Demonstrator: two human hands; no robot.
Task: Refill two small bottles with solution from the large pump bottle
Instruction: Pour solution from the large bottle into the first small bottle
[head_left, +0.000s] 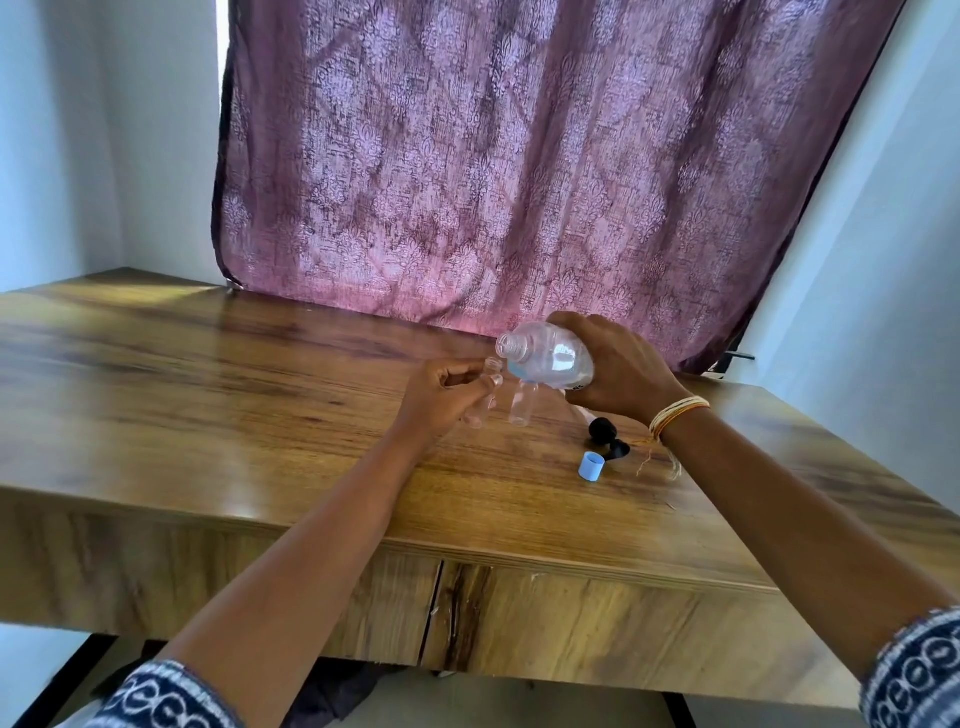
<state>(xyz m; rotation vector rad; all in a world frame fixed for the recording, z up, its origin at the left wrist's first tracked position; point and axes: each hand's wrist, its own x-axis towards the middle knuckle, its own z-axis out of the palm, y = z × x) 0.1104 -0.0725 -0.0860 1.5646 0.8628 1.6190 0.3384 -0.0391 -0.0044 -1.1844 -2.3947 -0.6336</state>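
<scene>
I see the right hand (618, 371), right of centre in the frame, wrapped around the large clear bottle (550, 358), which is tipped on its side with its open threaded neck pointing left (no pump on it). Just left of it, the left hand (447, 397) has its fingers curled around a small clear bottle (480, 402), holding it up off the wooden table (208, 395) with its mouth close under the large bottle's neck. A second small clear bottle (521, 404) stands upright on the table between the two hands. Lower right of them lie a black pump cap (605, 436) and a light blue cap (591, 466)
</scene>
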